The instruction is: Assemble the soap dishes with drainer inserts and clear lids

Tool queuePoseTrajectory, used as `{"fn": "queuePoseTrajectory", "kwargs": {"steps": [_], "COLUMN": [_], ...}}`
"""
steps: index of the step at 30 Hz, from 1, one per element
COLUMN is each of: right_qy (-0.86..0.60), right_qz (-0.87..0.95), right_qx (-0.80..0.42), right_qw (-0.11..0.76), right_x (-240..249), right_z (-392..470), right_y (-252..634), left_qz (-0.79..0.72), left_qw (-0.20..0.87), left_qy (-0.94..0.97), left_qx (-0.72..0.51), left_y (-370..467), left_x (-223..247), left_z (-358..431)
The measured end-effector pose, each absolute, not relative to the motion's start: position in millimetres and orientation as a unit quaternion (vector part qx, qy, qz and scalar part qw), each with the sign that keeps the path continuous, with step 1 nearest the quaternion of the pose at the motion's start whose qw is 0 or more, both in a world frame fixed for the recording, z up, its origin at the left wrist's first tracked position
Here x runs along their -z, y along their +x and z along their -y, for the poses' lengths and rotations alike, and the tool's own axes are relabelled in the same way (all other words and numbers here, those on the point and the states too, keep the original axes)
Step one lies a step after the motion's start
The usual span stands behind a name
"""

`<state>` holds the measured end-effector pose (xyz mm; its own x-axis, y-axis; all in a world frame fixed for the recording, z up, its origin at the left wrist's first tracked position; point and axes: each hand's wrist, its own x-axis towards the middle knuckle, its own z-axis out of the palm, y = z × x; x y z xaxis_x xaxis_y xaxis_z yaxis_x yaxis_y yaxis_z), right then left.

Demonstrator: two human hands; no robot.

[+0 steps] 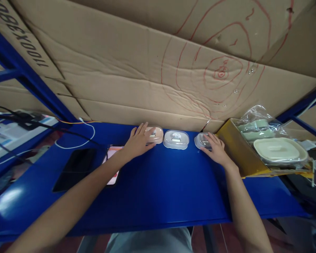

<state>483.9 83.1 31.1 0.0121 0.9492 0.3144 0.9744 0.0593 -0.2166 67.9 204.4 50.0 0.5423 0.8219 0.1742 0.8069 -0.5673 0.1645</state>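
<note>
Three small rounded boxes with clear plastic covers stand in a row at the back of the blue tabletop [158,189]. My left hand [139,140] lies over the left end of the peach-coloured box [158,135], its fingers spread, one across the top and the thumb by the front edge. A whitish box [176,140] with a round label sits in the middle, untouched by either hand. At the right end, my right hand [214,147] is around a clear-covered box [198,141], thumb at its front and fingers over its top. That hand hides much of the box.
An open yellow carton [235,147] on the right holds pale green containers [276,149] and plastic wrapping. A lit phone [113,175] and a dark tablet [73,170] lie at left, near a white cable [93,135]. A cardboard wall [121,77] with red rings rises behind.
</note>
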Motion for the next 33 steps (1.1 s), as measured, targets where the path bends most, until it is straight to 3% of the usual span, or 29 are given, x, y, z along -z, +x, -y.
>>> {"fn": "queuePoseTrajectory", "kwargs": {"steps": [9, 17, 24, 28, 33], "right_qy": [-0.565, -0.541, -0.508, -0.514, -0.511], "right_qz": [0.805, 0.82, 0.838, 0.839, 0.842], "right_qx": [-0.047, -0.096, -0.038, -0.052, -0.059], "right_qw": [0.173, 0.157, 0.197, 0.169, 0.162], "right_x": [-48.9, -61.9, -65.8, -39.4, -32.2], "right_z": [-116.2, -170.4, -92.6, -45.2, -51.6], "right_y": [405.5, 392.6, 380.9, 382.5, 384.5], "left_qz": [-0.471, -0.377, -0.356, -0.352, -0.428], "left_qw": [0.113, 0.135, 0.108, 0.112, 0.057], "left_qy": [0.869, 0.909, 0.92, 0.915, 0.889], "left_qx": [-0.103, -0.115, -0.119, -0.162, -0.152], "left_y": [65.3, 37.9, 23.3, 23.3, 51.8], "left_x": [-72.7, -53.9, -34.3, -51.0, -66.2], "left_z": [-245.5, -146.7, -118.4, -141.8, -194.6]}}
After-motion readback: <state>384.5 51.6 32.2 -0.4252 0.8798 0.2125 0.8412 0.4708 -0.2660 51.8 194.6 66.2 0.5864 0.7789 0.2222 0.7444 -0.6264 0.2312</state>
